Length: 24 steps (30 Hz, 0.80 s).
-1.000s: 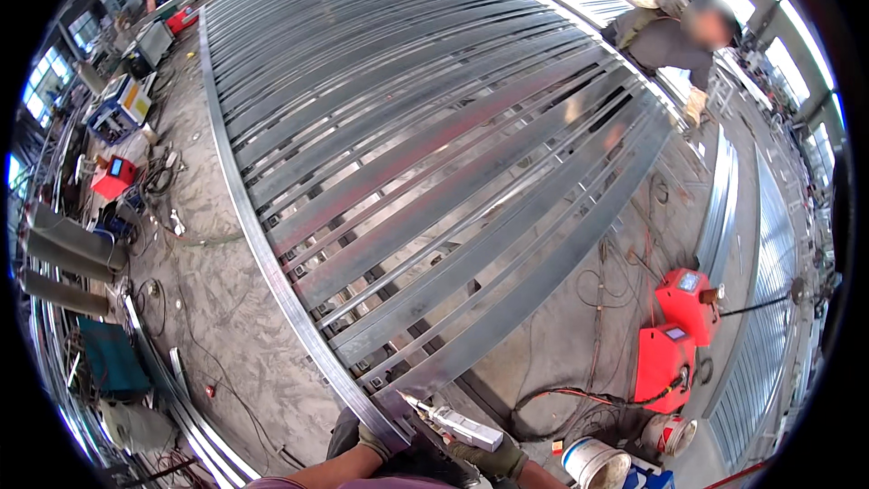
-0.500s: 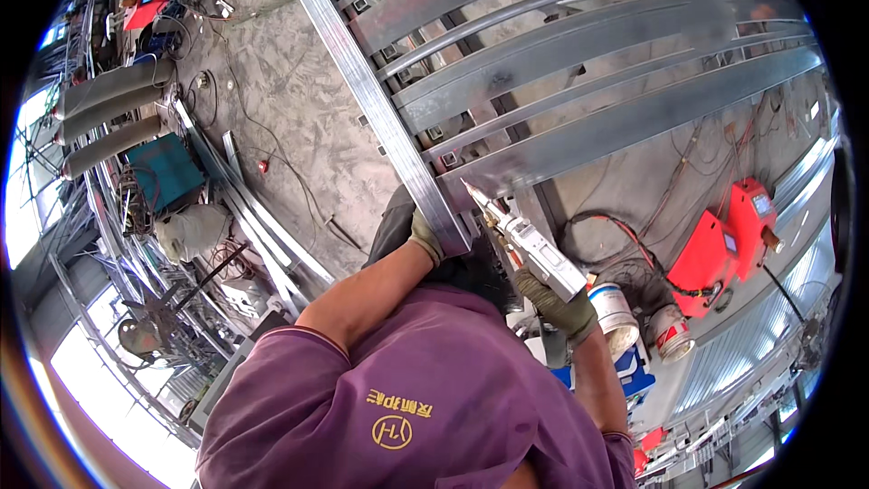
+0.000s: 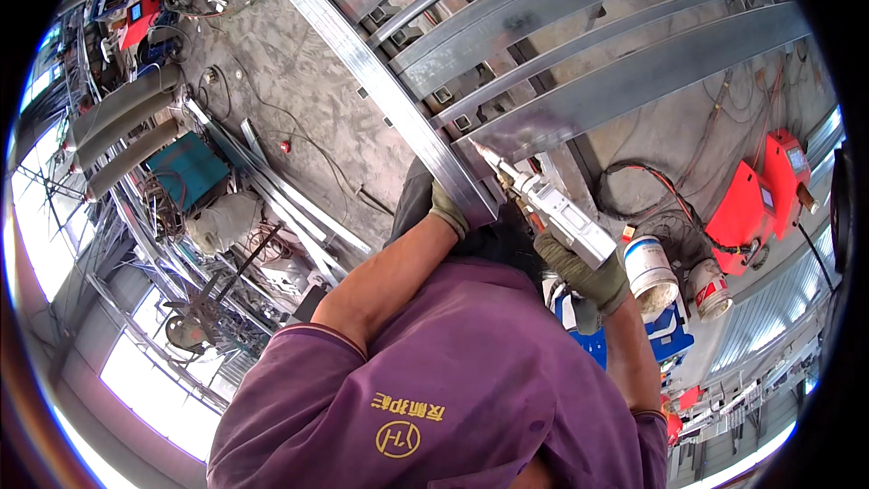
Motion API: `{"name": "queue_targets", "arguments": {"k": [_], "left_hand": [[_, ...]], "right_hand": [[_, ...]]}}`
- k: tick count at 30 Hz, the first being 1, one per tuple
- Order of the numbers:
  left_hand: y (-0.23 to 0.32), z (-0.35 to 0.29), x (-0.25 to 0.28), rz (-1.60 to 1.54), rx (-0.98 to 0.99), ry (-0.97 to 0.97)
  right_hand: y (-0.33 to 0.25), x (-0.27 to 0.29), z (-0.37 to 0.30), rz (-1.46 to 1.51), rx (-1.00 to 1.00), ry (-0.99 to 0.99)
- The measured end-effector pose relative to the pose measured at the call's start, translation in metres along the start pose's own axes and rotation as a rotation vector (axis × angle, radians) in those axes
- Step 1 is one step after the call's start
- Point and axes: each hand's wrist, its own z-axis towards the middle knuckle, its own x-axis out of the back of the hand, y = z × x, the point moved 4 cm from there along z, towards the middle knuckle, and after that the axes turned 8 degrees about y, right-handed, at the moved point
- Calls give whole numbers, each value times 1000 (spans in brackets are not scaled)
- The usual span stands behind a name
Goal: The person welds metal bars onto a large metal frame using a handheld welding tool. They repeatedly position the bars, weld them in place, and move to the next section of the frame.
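Gripping right hand (image 3: 593,279): gloved, fingers wrapped round the rear of the white hand tool (image 3: 570,222).
Left hand (image 3: 447,208): gloved, against the near end of the metal rail (image 3: 380,86); fingers hidden, so cannot tell how far they bend.
Tool tip (image 3: 487,154): at the nearest flat metal slat (image 3: 634,77), beside the rail; contact unclear.
White bucket (image 3: 647,258): just right of the tool.
Red machines (image 3: 738,217): farther right, past the bucket.
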Motion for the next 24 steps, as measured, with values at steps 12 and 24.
{"name": "queue_targets", "arguments": {"k": [12,24], "left_hand": [[-2,-3,10,-55,-15,264],[-3,-7,7,11,-28,266]], "right_hand": [[3,3,1,-24,-34,-35],[15,-20,3,117,-126,-43]]}}
